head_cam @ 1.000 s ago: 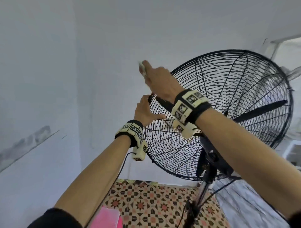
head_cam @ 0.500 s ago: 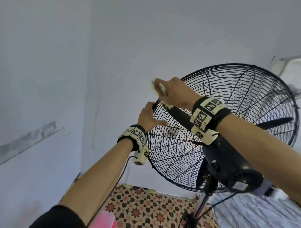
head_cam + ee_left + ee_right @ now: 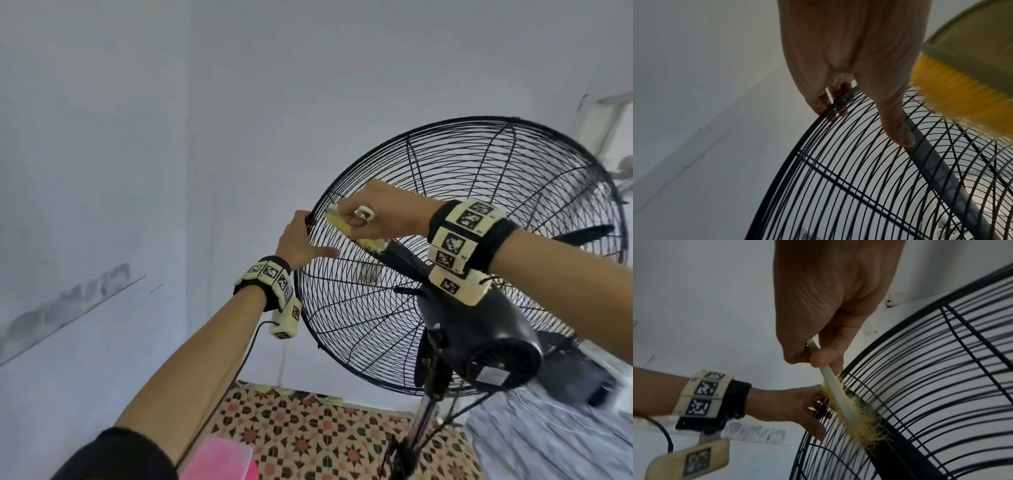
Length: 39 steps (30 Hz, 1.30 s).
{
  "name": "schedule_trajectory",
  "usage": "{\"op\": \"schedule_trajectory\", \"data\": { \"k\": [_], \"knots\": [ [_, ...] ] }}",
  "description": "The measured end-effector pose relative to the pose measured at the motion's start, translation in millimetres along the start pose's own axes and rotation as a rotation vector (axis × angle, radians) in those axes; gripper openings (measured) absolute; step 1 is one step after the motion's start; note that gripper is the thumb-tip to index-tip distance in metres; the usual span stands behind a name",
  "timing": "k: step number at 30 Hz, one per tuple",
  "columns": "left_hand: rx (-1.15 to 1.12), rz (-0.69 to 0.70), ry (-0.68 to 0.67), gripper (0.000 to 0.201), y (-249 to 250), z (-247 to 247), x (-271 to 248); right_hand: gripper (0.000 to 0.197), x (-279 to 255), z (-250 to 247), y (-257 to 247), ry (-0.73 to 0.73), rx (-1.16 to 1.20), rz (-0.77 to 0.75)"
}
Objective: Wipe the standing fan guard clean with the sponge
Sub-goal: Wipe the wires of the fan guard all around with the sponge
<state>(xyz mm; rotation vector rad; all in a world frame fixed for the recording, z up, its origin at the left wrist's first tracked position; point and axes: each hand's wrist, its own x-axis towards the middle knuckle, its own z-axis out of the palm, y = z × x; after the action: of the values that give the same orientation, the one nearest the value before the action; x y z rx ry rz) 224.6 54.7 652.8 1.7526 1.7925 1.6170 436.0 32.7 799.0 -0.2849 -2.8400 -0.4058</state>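
Note:
A black wire fan guard point(image 3: 479, 164) on a standing fan fills the right of the head view. My left hand point(image 3: 301, 240) grips its left rim, fingers curled over the rim point(image 3: 828, 104) and thumb lying on a flat strut. My right hand point(image 3: 370, 212) pinches the pale handle of a brush point(image 3: 346, 228) with yellow bristles. The bristles point(image 3: 859, 423) press against the guard wires point(image 3: 941, 386) just right of the left hand point(image 3: 797, 405). No sponge is visible in any view.
The black motor housing point(image 3: 479, 342) and stand pole point(image 3: 421, 421) sit below my right wrist. A dark blade point(image 3: 407, 257) is behind the wires. White walls point(image 3: 102, 171) stand close on the left. Patterned floor tiles point(image 3: 308, 438) and a pink object point(image 3: 219, 459) lie below.
My right hand has brought the brush down from above the guard's upper left rim onto the wires beside the left hand. The left hand has stayed on the rim.

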Motion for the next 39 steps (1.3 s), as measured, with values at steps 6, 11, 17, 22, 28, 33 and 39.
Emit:
{"op": "schedule_trajectory", "data": {
  "k": [6,11,17,22,28,33,39],
  "knots": [
    [0.027,-0.014,-0.019,0.102,0.0,-2.8,2.6,0.029,-11.0,2.5,4.6,0.166,0.032,-0.051],
    [0.055,-0.033,-0.026,0.110,3.5,-4.6,-1.0,0.022,-23.4,13.6,7.8,0.052,-0.065,-0.103],
    [0.084,-0.010,-0.002,0.103,0.6,-1.6,3.6,0.023,-47.2,22.6,20.2,-0.149,-0.158,-0.026],
    [0.074,-0.017,-0.012,0.103,-1.5,-4.1,2.9,0.010,-58.4,27.5,25.5,-0.157,-0.255,-0.061],
    [0.067,-0.012,-0.027,0.105,3.8,-3.0,1.3,0.021,-66.5,15.4,30.4,-0.296,-0.286,-0.014],
    [0.049,-0.023,-0.033,0.114,1.0,-6.3,-1.7,0.007,-71.0,21.2,30.8,-0.269,-0.384,-0.103],
    [0.055,-0.018,-0.021,0.102,3.6,-4.6,-2.5,0.020,-83.1,18.9,33.8,-0.441,-0.448,-0.065]
  ]
}}
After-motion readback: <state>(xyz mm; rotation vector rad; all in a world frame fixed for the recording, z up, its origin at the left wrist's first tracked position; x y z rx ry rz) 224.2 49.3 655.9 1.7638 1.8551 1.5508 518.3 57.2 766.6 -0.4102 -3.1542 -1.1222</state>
